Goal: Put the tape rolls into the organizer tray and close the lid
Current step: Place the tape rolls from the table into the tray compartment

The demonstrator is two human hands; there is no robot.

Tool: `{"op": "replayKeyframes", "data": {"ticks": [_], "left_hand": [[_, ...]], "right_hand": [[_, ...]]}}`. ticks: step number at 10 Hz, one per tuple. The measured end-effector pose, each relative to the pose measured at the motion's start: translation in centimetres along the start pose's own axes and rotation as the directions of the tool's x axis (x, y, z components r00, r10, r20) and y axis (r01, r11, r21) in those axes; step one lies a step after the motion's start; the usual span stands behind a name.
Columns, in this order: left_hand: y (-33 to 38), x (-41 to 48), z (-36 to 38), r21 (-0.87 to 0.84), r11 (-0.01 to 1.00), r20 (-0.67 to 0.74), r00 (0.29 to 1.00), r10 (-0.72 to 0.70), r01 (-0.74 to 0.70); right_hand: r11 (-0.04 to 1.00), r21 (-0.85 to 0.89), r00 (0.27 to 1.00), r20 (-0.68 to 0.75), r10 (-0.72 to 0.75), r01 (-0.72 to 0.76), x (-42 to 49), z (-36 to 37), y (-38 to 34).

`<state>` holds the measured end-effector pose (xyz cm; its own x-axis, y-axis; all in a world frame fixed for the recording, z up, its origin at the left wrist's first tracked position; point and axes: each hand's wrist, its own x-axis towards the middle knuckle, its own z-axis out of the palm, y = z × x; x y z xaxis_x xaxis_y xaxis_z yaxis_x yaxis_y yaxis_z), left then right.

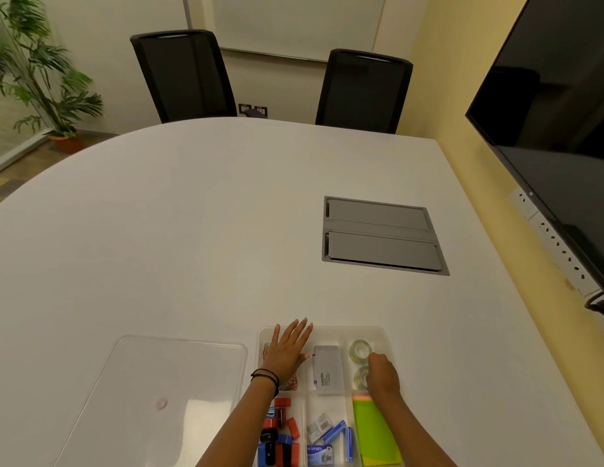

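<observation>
Two tape rolls sit in the organizer tray (381, 332); the lid (166, 392) lies flat on the bench (192, 230) at nine o'clock of it

A grey box (326, 369) in the middle compartment reads "camlin"; a blue packet (319, 454) at six o'clock reads "kangaro". The left hand (289, 352) rests flat over the left compartment, fingers (299, 332) spread apart. The right hand (381, 374) is curled, its fingers bunched together just beside the far tape roll (359, 348) and over the near tape roll (359, 377); whether they grip either one cannot be told

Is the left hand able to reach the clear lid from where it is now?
Probably yes. The left hand rests flat on the organizer tray, and the lid lies just to its left on the table, with nothing between.
</observation>
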<state>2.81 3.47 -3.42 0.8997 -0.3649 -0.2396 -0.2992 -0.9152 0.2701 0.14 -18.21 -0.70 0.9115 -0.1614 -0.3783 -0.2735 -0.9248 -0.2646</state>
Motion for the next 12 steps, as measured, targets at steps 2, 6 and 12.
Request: {"op": "replayKeyframes", "data": {"ticks": [2,6,12], "left_hand": [[0.0,0.0,0.0,-0.011,1.000,-0.004,1.000,0.002,-0.002],[0.1,0.0,0.0,0.013,1.000,-0.002,1.000,-0.018,0.018],[-0.2,-1.3,-1.8,-0.204,0.977,-0.087,0.995,0.051,-0.068]], "right_hand": [[0.998,-0.058,0.999,0.020,-0.027,0.028,0.2,0.1,0.2],[0.998,-0.045,0.998,0.057,-0.030,0.033,0.0,-0.4,0.6],[0.886,0.326,0.918,0.110,-0.382,0.330,-3.2,-2.6,-3.3]]}}
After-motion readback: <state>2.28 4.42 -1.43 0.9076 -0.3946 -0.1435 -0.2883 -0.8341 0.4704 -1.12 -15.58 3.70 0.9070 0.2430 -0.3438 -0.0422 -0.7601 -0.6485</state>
